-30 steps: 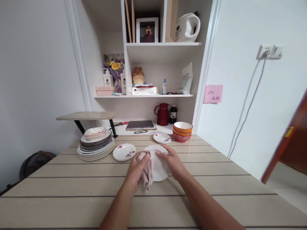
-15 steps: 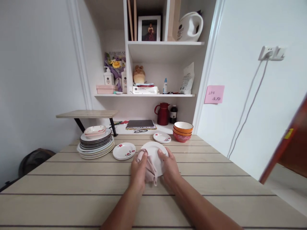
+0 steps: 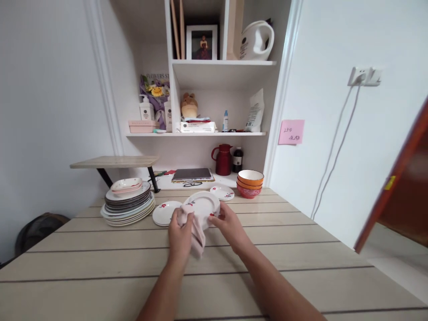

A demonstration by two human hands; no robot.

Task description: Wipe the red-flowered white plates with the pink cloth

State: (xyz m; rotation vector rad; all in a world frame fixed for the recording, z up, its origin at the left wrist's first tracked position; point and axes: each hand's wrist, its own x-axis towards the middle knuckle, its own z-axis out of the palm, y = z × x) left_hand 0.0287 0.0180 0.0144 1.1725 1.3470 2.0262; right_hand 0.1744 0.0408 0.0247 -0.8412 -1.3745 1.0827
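A white plate with red flowers is held up above the table, tilted, its patterned face toward me. My right hand grips its right edge, thumb on the face. My left hand is closed around a pale pink cloth, which lies against the plate's lower left side and hangs below it. Partly behind the left hand, white flowered plates rest on the table. More small flowered plates lie farther back, beyond the held plate.
At the left stands a tall stack of plates topped by shallow pink-edged dishes, near a raised wooden shelf. Orange and red bowls are stacked at the back right. Behind are a red jug and a laptop.
The held plate has turned from its plain white side to its flowered face. Both hands, the cloth and the plate sit farther left; the camera view has shifted slightly too.
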